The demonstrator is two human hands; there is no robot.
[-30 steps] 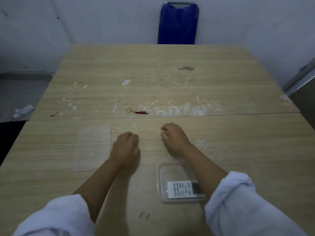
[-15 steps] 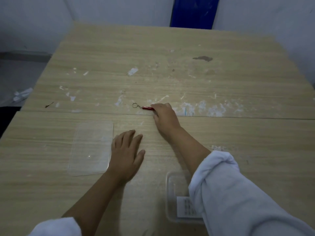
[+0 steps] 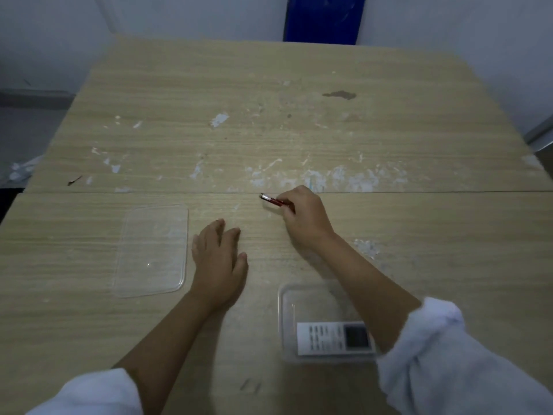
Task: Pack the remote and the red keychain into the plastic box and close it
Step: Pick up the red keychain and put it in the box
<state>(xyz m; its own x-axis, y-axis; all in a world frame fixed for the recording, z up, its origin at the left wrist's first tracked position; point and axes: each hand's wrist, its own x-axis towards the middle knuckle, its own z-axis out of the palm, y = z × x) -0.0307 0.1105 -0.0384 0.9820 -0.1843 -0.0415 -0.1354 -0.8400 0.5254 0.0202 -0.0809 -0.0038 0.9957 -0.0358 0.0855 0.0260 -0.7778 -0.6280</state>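
My right hand [image 3: 305, 218] pinches the red keychain [image 3: 273, 201] just above the table, near the seam between the two tabletops; its ring end is hidden in my fingers. My left hand [image 3: 220, 262] lies flat on the wood with fingers spread, holding nothing. The clear plastic box [image 3: 287, 307] stands open near the front edge, under my right forearm. The white remote [image 3: 332, 338] lies inside it at its near end. The box's clear lid [image 3: 151, 250] rests flat on the table, left of my left hand.
The wooden table [image 3: 299, 130] carries white paint flecks and a dark stain [image 3: 339, 94] at the back. A blue chair [image 3: 323, 18] stands behind the far edge. A metal edge [image 3: 541, 134] shows at the far right.
My right hand reached forward to the keychain, closed on it and drew it back a little toward me. My left hand opened flat on the table. The camera tilted down.
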